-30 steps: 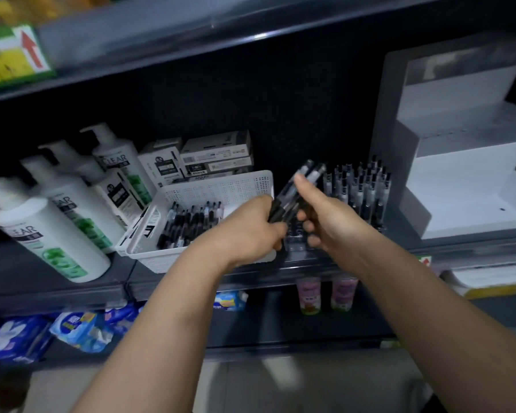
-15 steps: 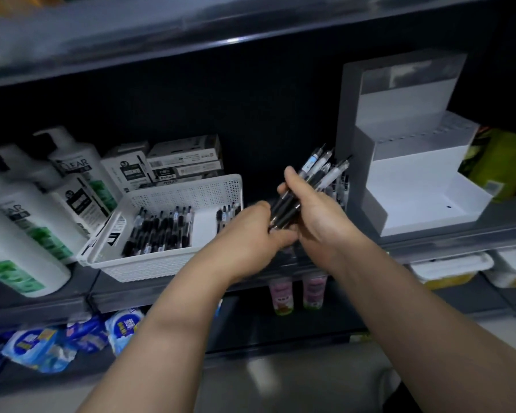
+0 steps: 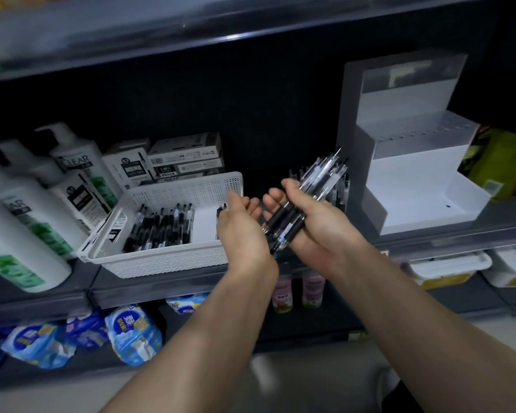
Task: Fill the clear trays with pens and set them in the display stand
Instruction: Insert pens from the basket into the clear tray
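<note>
My right hand [image 3: 316,225] holds a bundle of several black and clear pens [image 3: 307,198], tips pointing up and to the right. My left hand [image 3: 242,231] is just left of the bundle, fingers relaxed, apart from the pens. Behind the bundle, a clear tray with upright pens [image 3: 338,193] stands on the shelf, mostly hidden. The white stepped display stand [image 3: 414,180] sits to the right on the same shelf, its steps bare. A white perforated basket [image 3: 173,257] at the left holds several more pens [image 3: 158,228].
White shampoo pump bottles [image 3: 27,234] crowd the shelf's left end. Pen boxes [image 3: 185,159] are stacked behind the basket. A green package [image 3: 501,162] stands right of the stand. Blue packs [image 3: 131,335], small bottles [image 3: 295,290] and white tubs [image 3: 450,266] fill the lower shelf.
My left hand has let go of the pen bundle and opened beside it. The right hand keeps the pens, now lying across its palm. The view shifted a little.
</note>
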